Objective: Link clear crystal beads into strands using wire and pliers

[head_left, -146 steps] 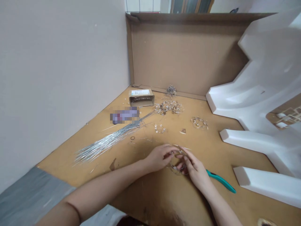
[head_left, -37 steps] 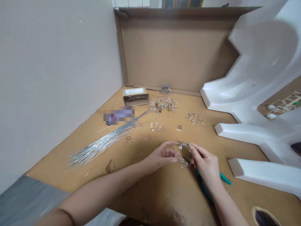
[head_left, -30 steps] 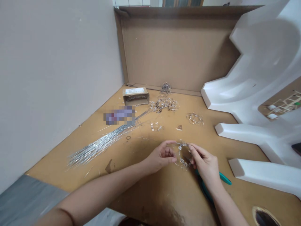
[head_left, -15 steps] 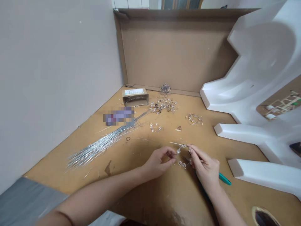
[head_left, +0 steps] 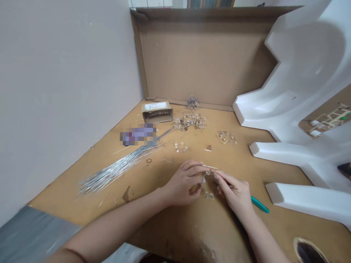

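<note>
Between my two hands is a ring of clear beads (head_left: pixel 209 195) strung on thin wire. My left hand (head_left: pixel 181 184) is closed, its fingers bent around the ring's left side and their tips on the upper wire. From the right, my right hand (head_left: pixel 238 193) pinches the ring's upper right side. Under that same hand lies a tool, probably pliers, whose green handle (head_left: pixel 259 204) sticks out to the right; its metal tip is mostly hidden. A pale straight wire end (head_left: pixel 210 167) shows above the fingertips.
A bundle of straight wires (head_left: pixel 115 171) lies to the left, below a small open cardboard box (head_left: pixel 157 112). Finished-looking beaded rings are heaped (head_left: pixel 190 121) behind, with single rings (head_left: pixel 226 137) nearer. A white moulded piece (head_left: pixel 287 149) stands right; cardboard (head_left: pixel 203 62) rises behind.
My left hand has moved up and right onto the bead ring, its fingers meeting the right hand's fingertips. The ring has tilted and shifted slightly left.
</note>
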Available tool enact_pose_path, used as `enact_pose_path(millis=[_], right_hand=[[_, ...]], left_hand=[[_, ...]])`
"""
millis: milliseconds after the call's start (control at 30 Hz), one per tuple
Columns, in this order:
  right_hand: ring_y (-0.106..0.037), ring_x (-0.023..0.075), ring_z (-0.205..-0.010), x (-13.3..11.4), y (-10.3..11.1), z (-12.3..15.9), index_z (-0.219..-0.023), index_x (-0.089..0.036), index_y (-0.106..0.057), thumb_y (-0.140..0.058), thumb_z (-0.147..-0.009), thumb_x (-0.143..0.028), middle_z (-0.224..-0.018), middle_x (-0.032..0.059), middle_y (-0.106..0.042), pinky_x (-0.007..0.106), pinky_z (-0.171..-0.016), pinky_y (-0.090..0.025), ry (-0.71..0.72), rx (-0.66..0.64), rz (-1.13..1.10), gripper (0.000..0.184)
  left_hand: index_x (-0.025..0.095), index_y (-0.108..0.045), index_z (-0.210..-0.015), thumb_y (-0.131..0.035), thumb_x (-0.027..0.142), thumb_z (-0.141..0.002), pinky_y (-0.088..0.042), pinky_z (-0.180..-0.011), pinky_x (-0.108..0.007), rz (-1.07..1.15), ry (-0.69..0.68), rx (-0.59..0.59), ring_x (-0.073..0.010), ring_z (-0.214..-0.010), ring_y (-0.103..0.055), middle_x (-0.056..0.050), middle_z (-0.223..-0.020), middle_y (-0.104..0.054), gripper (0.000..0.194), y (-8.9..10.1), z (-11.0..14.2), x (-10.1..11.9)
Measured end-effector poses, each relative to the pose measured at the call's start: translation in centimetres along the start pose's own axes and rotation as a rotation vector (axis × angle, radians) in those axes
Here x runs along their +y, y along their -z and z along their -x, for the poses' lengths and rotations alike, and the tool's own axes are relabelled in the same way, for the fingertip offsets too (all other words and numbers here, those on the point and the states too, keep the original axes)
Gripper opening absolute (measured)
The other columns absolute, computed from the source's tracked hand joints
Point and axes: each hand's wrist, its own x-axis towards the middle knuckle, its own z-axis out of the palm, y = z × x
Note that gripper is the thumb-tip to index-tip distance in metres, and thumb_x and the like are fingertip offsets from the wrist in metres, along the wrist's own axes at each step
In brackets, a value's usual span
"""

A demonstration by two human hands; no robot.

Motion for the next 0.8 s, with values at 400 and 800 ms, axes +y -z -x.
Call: enact_pose_path(millis=[400, 800], right_hand=[[-0.038, 0.0055, -0.028, 0.0, 0.6, -2.7, -0.100, -0.016, -0.065, -0.058, -0.072, -0.052, -0.037, -0.0067, -0.049, 0.017, -0.032, -0.027, -0.494, -0.373, -0.433, 0.046], [-0.030, 0.0041, -0.027, 0.0, 0.3, -2.4, -0.090, -0.016, -0.066, -0.059, -0.071, -0.050, -0.035, -0.0095, -0.042, 0.017, -0.031, -0.019, -0.516, -0.388, -0.541, 0.040]], left_hand=[[0.016, -0.051, -0.073, -0.058, 0.017, -0.071, -0.038, -0.091, -0.034, 0.502, 0.268, -0.006, -0.0199, -0.102, -0.051, -0.009, -0.100, -0.054, 0.007, -0.3, -0.1, 0.2], [0.016, -0.050, -0.072, -0.063, 0.034, -0.073, -0.039, -0.081, -0.031, 0.869, 0.358, -0.046, -0.0153, -0.083, -0.051, -0.003, -0.081, -0.050, 0.022, -1.6, 0.1, -0.2]])
